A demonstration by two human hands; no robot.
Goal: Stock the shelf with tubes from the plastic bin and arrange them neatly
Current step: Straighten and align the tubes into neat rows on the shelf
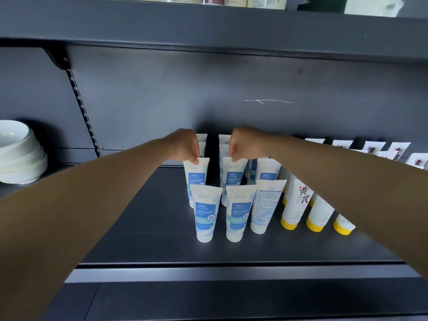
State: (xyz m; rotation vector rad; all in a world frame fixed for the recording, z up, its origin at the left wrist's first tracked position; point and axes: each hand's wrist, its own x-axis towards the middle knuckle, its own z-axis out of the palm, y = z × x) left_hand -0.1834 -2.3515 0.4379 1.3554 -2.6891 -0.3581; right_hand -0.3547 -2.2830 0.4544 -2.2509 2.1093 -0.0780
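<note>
Several white tubes with blue labels stand cap-down in rows on the dark shelf (143, 228). My left hand (185, 144) pinches the top edge of a second-row tube (196, 177). My right hand (243, 142) pinches the top of the neighbouring second-row tube (234, 174). In front of them stand two blue-label tubes (206, 214) (239, 213) and a third tube (266, 205) turned back-side out. More such tubes stand behind, partly hidden by my hands. The plastic bin is out of view.
White tubes with yellow caps (298, 202) fill the shelf to the right in rows. A stack of white bowls (18, 151) sits on the left. An upper shelf (208, 26) carrying bottles overhangs. A dark ledge (231, 274) runs along the shelf front.
</note>
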